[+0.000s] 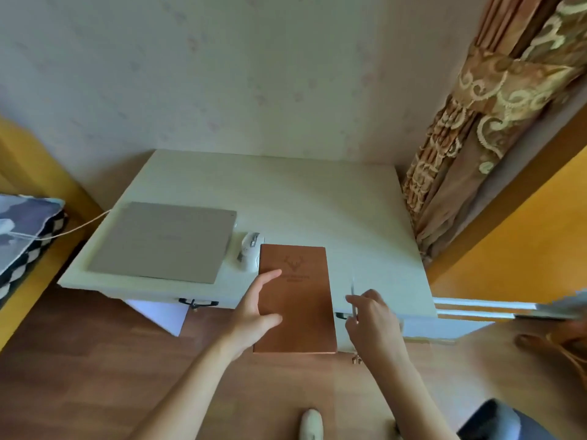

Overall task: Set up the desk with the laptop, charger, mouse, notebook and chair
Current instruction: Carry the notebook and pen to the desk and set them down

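A patterned gold-brown curtain [482,122], tied back with a band, hangs up and to the right of the grip, against pale wallpaper [222,74]. Far to the left lies a cushion [25,236] with a black-and-white checked edge on a yellow wooden ledge [35,296]. Below, the wood floor [95,376] spreads out, and an orange-yellow door panel [524,236] stands to the right.

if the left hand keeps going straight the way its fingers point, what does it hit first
Probably the white mouse. The left hand, holding the brown notebook, points up and slightly right toward the wall; the mouse sits just beyond the notebook's far left corner. Depth is unclear, so it might pass above.
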